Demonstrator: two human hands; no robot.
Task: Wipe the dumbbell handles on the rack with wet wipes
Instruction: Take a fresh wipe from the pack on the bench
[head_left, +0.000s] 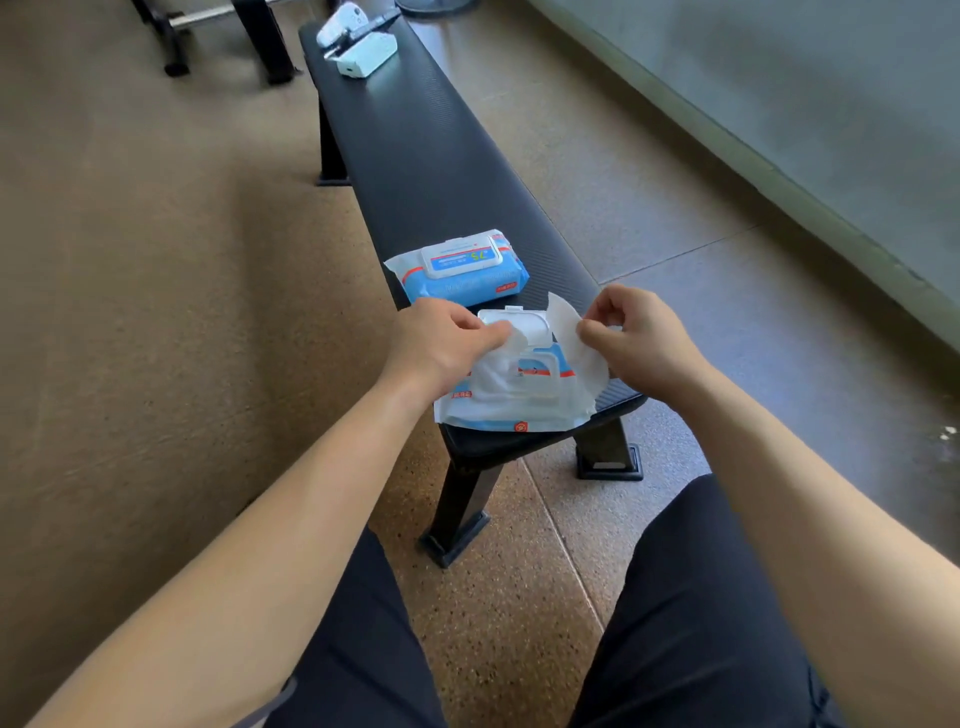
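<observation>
Step in hand: pulling a wet wipe (566, 325) from the open pack (514, 415). Left hand (441, 343) pinches its left edge and right hand (636, 338) its right edge, fingers curled. The sheet spans between them, its lower part draped on the pack under both hands. Lid (514, 319) stands flipped up just beyond the fingertips.

Next, my read: lift the sheet clear and carry it to the dumbbells. The dark frame with a chrome bar (200, 18) far ahead-left is probably the rack.

Pack sits at the tabletop (415, 156) near edge, so a hard tug could drag it off. Closed pack (462, 267) lies just beyond the left hand. Open floor lies left of it.
</observation>
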